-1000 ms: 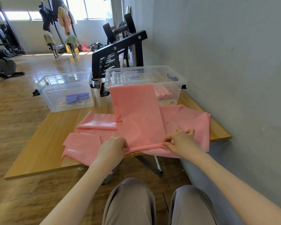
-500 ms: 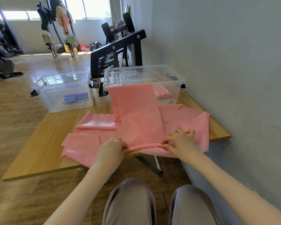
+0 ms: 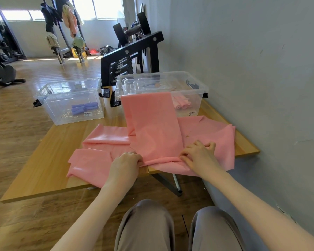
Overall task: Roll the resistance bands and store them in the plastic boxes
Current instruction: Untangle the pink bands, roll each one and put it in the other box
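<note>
A long pink resistance band (image 3: 153, 127) runs from the front wall of the right plastic box (image 3: 196, 84) down to the near table edge, over more loose pink bands (image 3: 212, 134). Its near end is curled into a thin roll. My left hand (image 3: 125, 164) grips the left end of that roll and my right hand (image 3: 198, 156) pinches the right end. Rolled pink bands (image 3: 180, 104) lie inside the right box. The left plastic box (image 3: 49, 105) holds rolled purple bands (image 3: 83, 108).
The wooden table (image 3: 43, 160) stands against a grey wall (image 3: 261, 69) on the right. A black dumbbell rack (image 3: 130, 57) stands behind the boxes. Gym machines fill the far left of the room. My knees sit below the table's near edge.
Both hands stay at the ends of the thin roll on the near table edge; the fingers shift slightly as the roll turns. The view has shifted a little.
</note>
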